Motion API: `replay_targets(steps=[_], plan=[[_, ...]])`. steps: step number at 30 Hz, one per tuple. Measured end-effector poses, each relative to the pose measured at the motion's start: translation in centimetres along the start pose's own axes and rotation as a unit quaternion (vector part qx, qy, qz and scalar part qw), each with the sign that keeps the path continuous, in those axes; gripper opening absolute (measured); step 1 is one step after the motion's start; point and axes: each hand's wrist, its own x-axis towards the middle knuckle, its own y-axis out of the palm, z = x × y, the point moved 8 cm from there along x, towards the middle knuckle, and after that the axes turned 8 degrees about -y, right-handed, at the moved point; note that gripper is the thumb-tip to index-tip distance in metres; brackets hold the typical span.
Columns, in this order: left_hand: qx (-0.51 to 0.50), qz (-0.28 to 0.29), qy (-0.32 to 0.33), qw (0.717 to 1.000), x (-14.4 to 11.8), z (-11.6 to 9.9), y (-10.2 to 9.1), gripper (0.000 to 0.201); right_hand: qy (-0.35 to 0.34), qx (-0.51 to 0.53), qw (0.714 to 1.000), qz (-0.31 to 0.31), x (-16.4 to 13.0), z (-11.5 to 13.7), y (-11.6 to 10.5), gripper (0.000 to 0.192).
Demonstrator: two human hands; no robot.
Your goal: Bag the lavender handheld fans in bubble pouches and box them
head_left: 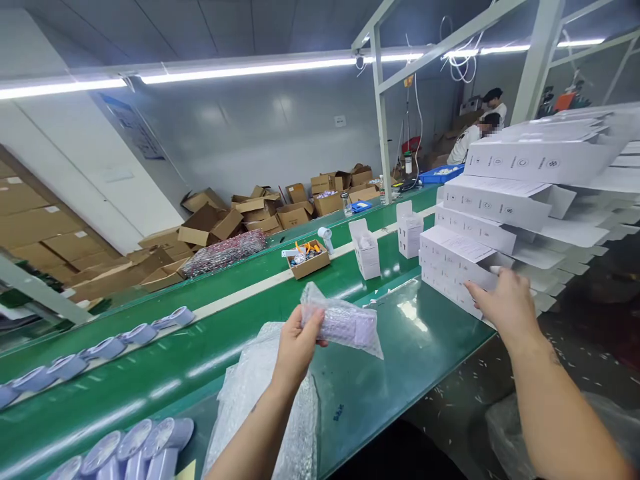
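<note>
My left hand (299, 337) is closed around one end of a clear bubble-wrap bag (350, 327), held above the green work surface. A lavender object shows through the plastic; its exact shape is blurred by the wrap. Beneath my left forearm lies a pile of flat bubble-wrap bags (267, 353). At the right, my right hand (507, 303) is at the open ends of stacked white boxes (450, 263), thumb and fingers apart. Whether its fingertips touch a box flap is hard to see.
Lavender round-headed pieces with handles, resembling shower heads (167, 433), lie at front left; more line the green conveyor (200, 360). Two open white cartons (367, 260) and a small cardboard box (310, 265) of parts stand on it. Two people work at the far right.
</note>
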Motion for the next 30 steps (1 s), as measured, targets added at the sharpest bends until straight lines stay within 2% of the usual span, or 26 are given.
replay_targets(steps=[2,4,6,8,9,11,13,15,17,19,20,22,24,26,28,30], plan=[[-0.037,-0.016,-0.026,0.999,0.4,-0.2,-1.5,0.035,-0.013,-0.077,0.996,0.036,0.7,-1.2,0.6,0.032],[-0.066,-0.039,-0.04,0.996,0.7,-0.5,-3.0,0.037,-0.064,-0.108,0.99,0.06,0.0,0.3,1.6,0.027],[-0.088,-0.067,-0.035,0.993,1.1,-1.5,-4.4,0.038,-0.165,-0.16,0.97,0.078,-1.7,4.1,2.7,0.026],[-0.121,-0.096,-0.017,0.988,1.4,-2.7,-5.5,0.037,-0.284,-0.204,0.929,0.123,-4.0,8.5,4.6,0.029],[-0.14,-0.106,-0.009,0.984,1.6,-3.2,-5.7,0.037,-0.339,-0.202,0.903,0.168,-5.3,10.4,5.8,0.033],[-0.167,-0.11,-0.001,0.98,2.2,-3.8,-5.2,0.035,-0.427,-0.154,0.848,0.273,-7.9,13.2,8.6,0.038],[-0.151,-0.092,0.003,0.984,3.0,-4.0,-4.0,0.032,-0.479,-0.076,0.801,0.352,-10.0,14.9,10.7,0.037],[-0.074,-0.073,0.019,0.994,3.8,-4.2,-3.0,0.028,-0.49,-0.002,0.786,0.377,-11.1,15.5,12.2,0.031],[0.066,-0.086,0.066,0.992,3.8,-5.3,-2.9,0.023,-0.478,0.054,0.798,0.362,-11.5,15.3,13.2,0.036],[0.234,-0.119,0.137,0.955,2.8,-7.4,-3.1,0.022,-0.47,0.097,0.817,0.321,-11.8,14.7,13.8,0.047],[0.318,-0.121,0.174,0.924,2.1,-8.4,-2.7,0.022,-0.472,0.113,0.822,0.296,-12.2,14.6,14.0,0.049],[0.468,-0.089,0.229,0.849,0.6,-9.6,-0.6,0.02,-0.489,0.134,0.825,0.251,-13.0,14.5,14.3,0.047],[0.587,-0.043,0.241,0.772,-0.2,-9.1,2.2,0.019,-0.51,0.143,0.816,0.23,-14.0,14.7,14.6,0.045],[0.663,-0.03,0.224,0.714,-0.4,-7.7,4.3,0.02,-0.518,0.146,0.812,0.227,-14.5,14.9,14.9,0.044],[0.69,-0.022,0.214,0.691,-0.2,-6.0,5.6,0.026,-0.514,0.154,0.812,0.228,-14.5,14.7,15.0,0.045],[0.674,-0.001,0.233,0.701,-0.7,-4.4,6.1,0.034,-0.506,0.167,0.814,0.23,-14.3,14.1,15.0,0.048]])
